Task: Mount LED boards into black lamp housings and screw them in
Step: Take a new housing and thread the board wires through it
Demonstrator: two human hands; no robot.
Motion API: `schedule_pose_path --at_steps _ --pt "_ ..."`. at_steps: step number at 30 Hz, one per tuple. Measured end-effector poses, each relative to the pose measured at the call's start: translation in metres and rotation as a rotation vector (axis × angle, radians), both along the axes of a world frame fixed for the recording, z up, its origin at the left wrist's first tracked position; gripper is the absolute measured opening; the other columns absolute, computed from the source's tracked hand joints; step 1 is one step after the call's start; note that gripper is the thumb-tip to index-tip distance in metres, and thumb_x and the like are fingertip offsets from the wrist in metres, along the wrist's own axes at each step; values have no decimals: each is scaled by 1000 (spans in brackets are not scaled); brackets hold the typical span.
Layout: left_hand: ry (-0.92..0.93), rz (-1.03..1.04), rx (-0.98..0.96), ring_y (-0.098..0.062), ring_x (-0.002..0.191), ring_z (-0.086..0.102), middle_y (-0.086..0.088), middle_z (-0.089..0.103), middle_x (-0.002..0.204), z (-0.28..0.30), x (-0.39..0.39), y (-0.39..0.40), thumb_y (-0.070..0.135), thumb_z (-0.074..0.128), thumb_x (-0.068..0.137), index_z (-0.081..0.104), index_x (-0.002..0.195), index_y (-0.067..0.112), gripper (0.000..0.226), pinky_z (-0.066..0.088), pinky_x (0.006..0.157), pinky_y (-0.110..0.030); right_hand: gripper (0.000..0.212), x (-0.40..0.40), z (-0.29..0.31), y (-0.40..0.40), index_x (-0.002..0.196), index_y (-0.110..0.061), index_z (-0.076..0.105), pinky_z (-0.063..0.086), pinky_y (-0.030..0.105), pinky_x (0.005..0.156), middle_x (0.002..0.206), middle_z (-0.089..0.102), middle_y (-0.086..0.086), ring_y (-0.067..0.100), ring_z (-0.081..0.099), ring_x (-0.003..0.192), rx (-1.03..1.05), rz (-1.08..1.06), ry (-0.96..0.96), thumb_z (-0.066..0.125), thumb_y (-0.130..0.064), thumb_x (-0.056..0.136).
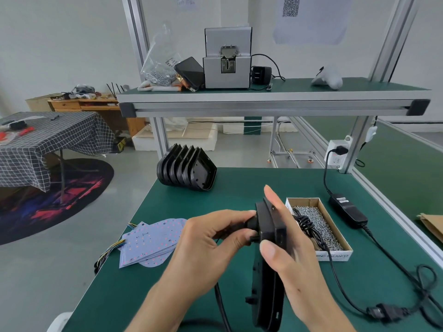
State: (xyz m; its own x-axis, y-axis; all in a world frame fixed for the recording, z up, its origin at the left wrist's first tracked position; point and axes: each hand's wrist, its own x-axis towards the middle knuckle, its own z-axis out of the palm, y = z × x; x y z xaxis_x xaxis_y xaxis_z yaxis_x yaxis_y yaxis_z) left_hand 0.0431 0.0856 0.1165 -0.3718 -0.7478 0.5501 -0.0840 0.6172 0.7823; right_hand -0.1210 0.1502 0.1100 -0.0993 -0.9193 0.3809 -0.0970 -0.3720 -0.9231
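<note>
At the lower centre of the frame, over the green table (239, 185), both hands work on a black lamp housing (269, 271) held on edge, its long side running from mid-frame down toward the bottom border. The right hand (290, 255) steadies it with fingers mostly straight, the thumb laid on the near face and the forefinger stretched up past the top edge. The left hand (211, 238) has its fingers curled around a black tool body (251, 225) pressed against the housing's left face; a dark cable (221, 305) drops from it toward the bottom of the frame. What the tool is exactly cannot be made out.

Left of the hands lies a fanned pile of pale LED boards (149, 243) with coloured wire bundles (112, 248) trailing off the table's left edge. Just right of the hands sits a cardboard box of screws (321, 224), a coiled black cord resting on them. Further up the table, centre-left, a row of empty black housings (185, 167) leans together. At the right, a power adapter (347, 209) lies with its lead running up to a wall socket (336, 152) on the aluminium frame.

On the upper shelf (263, 97) stand a grey screw feeder (227, 61), a phone (190, 71) propped beside it and a clear bag of screws (160, 63)
</note>
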Motion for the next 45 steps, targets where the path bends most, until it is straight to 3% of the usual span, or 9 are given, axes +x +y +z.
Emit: schedule_pose_path --at_steps 5,10,20,29,31,34,36,41,45 --pt "82 -56 301 -10 105 72 6 79 114 -20 -3 -2 15 61 102 73 128 30 32 56 90 -24 96 11 5 -5 151 -68 27 39 1 92 130 39 -24 -10 44 130 92 -167 120 65 -77 63" --pt "84 -69 339 4 95 70 15 78 106 -29 -1 1 23 60 97 68 134 12 39 50 83 -11 92 16 8 -1 146 -63 38 35 -6 83 123 42 -28 -22 44 120 143 -205 136 66 -76 59" --pt "164 -46 233 4 103 70 9 79 111 -37 6 -9 19 69 93 76 123 37 36 51 84 -11 89 24 24 13 142 -59 47 38 -5 84 126 49 -24 -20 49 120 110 -198 104 69 -70 56" --pt "194 -55 271 16 74 52 17 64 68 -30 -7 -9 56 65 95 63 101 8 48 43 69 -5 90 24 28 12 148 -58 41 34 -9 79 128 42 -31 -31 43 114 152 -206 76 75 -68 65" --pt "144 -47 231 14 75 58 -1 62 83 -31 -12 -10 56 56 101 58 109 13 44 44 73 -3 96 23 28 7 148 -61 37 31 -10 80 127 37 -34 -34 37 114 193 -234 100 67 -80 59" --pt "58 -70 269 1 133 55 16 64 139 -33 -13 -6 51 35 110 53 150 26 51 42 107 -13 98 17 29 -5 148 -59 38 31 -9 80 128 36 -27 -39 30 108 211 -339 110 64 -85 57" --pt "82 100 167 -7 146 42 17 52 151 -33 -13 8 51 29 109 50 150 33 49 33 111 -12 101 10 30 -14 148 -59 37 36 2 79 124 35 -25 -31 35 110 241 -413 101 61 -89 54" --pt "-138 265 72 2 103 67 26 71 105 -38 -23 50 51 66 80 57 122 46 43 44 86 -8 113 -2 25 -29 152 -56 30 32 30 96 126 31 -11 13 43 132 352 -462 149 55 -95 49" --pt "-98 254 238 -1 83 71 25 74 89 -45 -35 57 39 58 82 55 106 53 28 51 70 -12 119 -1 18 -26 159 -53 20 29 27 102 135 32 -8 9 36 138 360 -388 248 50 -98 52"
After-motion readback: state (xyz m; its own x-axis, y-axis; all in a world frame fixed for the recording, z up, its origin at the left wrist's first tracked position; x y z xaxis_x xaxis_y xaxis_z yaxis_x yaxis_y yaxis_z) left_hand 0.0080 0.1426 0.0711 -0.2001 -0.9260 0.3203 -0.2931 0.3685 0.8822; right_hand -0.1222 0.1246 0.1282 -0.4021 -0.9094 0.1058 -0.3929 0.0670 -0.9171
